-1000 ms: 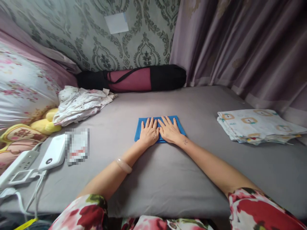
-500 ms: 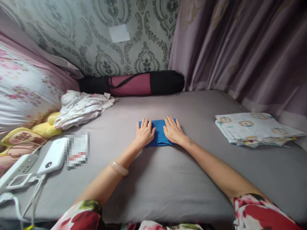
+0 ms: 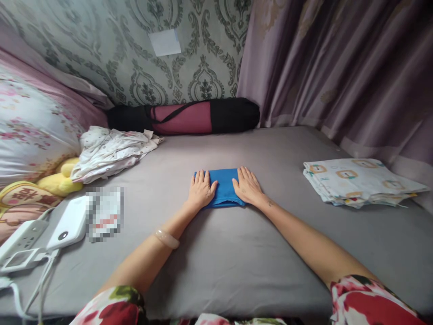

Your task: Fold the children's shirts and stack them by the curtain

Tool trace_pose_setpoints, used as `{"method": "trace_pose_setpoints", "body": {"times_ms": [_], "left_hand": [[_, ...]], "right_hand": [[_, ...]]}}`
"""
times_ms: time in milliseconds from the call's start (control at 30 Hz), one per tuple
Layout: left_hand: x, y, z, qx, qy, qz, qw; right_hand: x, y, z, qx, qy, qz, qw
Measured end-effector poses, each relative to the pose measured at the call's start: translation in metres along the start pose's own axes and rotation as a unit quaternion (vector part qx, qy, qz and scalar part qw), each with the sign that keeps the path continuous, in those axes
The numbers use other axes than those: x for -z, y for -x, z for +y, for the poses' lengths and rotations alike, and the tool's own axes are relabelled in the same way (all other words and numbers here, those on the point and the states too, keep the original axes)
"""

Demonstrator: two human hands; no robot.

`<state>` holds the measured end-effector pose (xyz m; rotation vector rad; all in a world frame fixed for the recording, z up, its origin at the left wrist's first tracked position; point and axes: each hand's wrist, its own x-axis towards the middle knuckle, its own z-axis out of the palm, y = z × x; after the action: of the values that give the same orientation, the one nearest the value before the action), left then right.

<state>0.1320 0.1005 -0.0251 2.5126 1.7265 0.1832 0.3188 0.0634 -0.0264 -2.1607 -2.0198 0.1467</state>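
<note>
A folded blue cloth [image 3: 224,187] lies flat on the grey bed sheet [image 3: 237,253], in the middle of the view. My left hand [image 3: 202,189] rests palm down on its left edge, fingers stretched away from me. On the right edge lies my right hand [image 3: 248,186], also flat, its thumb pointing inward over the fabric. Between the hands the cloth's top face shows, and a loose fold runs along its near edge. What kind of garment or cloth it is cannot be made out.
To the right lies a stack of patterned white cloths [image 3: 358,178]. A black and maroon bag [image 3: 182,118] stretches along the wall. On the left are a crumpled white cloth [image 3: 111,151], a yellow plush [image 3: 61,180], a white power bank [image 3: 70,223] and a power strip [image 3: 25,241] with cables.
My right hand has slid slightly right, so more of the blue cloth shows between the hands. My left hand stays on the left edge. The view has shifted slightly.
</note>
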Motion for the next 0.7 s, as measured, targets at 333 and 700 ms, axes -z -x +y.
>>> {"method": "trace_pose_setpoints", "body": {"times_ms": [333,700], "left_hand": [[0.008,0.002,-0.007,-0.019,0.024,-0.003,1.0],[0.004,0.017,-0.01,-0.027,0.007,-0.012,1.0]], "right_hand": [[0.017,-0.008,-0.02,0.031,0.0,0.006,1.0],[-0.013,-0.015,-0.054,0.121,-0.02,-0.011,0.992]]}}
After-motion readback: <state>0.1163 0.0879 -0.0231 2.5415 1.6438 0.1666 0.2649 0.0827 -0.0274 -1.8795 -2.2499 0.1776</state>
